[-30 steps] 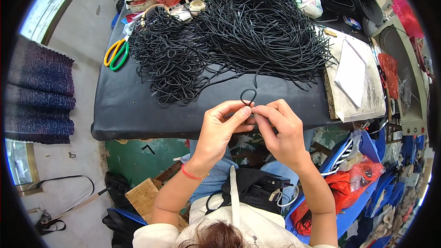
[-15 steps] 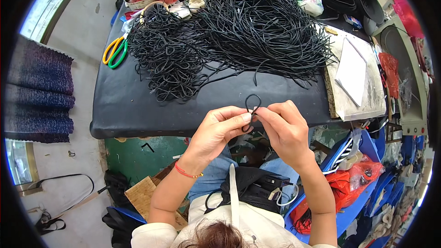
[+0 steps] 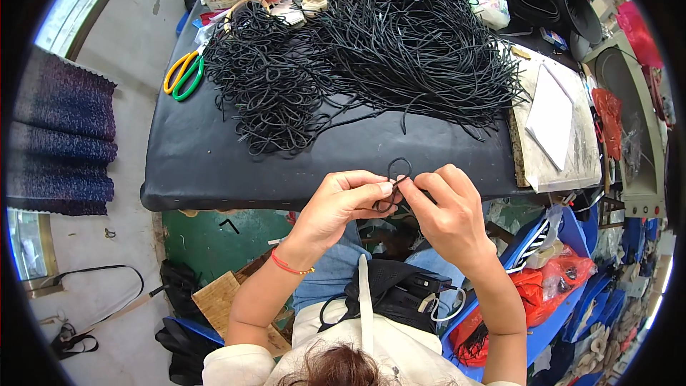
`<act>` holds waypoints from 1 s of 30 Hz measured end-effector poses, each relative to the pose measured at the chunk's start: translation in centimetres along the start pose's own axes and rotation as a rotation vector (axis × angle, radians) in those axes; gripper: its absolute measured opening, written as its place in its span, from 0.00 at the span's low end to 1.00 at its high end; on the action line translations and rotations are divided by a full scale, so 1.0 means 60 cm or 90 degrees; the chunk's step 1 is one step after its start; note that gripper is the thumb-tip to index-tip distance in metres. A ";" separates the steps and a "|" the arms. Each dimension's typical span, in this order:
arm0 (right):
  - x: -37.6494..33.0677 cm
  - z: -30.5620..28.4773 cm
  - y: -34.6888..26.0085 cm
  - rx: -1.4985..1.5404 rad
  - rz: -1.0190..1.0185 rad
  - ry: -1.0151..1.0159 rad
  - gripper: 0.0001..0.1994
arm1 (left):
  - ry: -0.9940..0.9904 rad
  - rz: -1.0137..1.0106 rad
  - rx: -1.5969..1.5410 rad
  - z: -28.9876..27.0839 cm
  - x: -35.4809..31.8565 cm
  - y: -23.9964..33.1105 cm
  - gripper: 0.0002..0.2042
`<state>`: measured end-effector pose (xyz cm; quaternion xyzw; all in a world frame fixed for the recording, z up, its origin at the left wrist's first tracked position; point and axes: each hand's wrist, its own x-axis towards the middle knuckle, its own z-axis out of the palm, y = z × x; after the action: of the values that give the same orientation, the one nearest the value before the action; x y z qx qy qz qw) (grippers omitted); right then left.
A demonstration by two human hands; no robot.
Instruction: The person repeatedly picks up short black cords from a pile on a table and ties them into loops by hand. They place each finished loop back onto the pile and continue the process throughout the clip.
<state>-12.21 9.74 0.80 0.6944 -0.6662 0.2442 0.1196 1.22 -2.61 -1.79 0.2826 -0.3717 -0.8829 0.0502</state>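
Note:
A thin black cord (image 3: 399, 160) is looped between my two hands, just over the near edge of the black table. My left hand (image 3: 351, 196) pinches it between thumb and forefinger, where its strands cross. Against the same crossing, from the other side, the thumb and forefinger of my right hand (image 3: 444, 204) are closed on the cord. One round loop stands above the fingertips, and a smaller one hangs below. On the table beyond lie a large heap of straight black cords (image 3: 421, 43) and, left of it, a pile of looped black cords (image 3: 275, 93).
Scissors (image 3: 184, 75) with yellow and green handles lie at the table's left. A worn board (image 3: 525, 150) with a white sheet (image 3: 550, 118) on it is at the right. Red plastic bags (image 3: 554, 279) sit in a blue bin (image 3: 532, 343) beside my right arm.
The right-hand fingers have shifted slightly and bent at the crossing of the cord. The upper loop has become smaller and lower. My left hand keeps its pinch.

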 end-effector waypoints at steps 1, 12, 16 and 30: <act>-0.002 0.002 0.000 0.008 0.001 0.000 0.11 | 0.002 0.000 0.011 -0.002 0.002 -0.001 0.07; -0.019 0.001 -0.016 0.011 0.153 0.017 0.12 | 0.126 0.172 0.311 0.007 0.003 -0.031 0.08; 0.004 -0.035 -0.016 0.016 0.003 -0.035 0.11 | 0.146 0.287 0.593 0.016 -0.007 -0.029 0.05; -0.026 0.020 -0.004 0.452 0.312 -0.038 0.07 | -0.026 0.117 0.045 0.009 -0.007 -0.015 0.12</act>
<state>-11.75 10.52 -0.97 0.5207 -0.6891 0.4591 -0.2080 1.39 -1.47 -1.91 0.2309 -0.4279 -0.8665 0.1132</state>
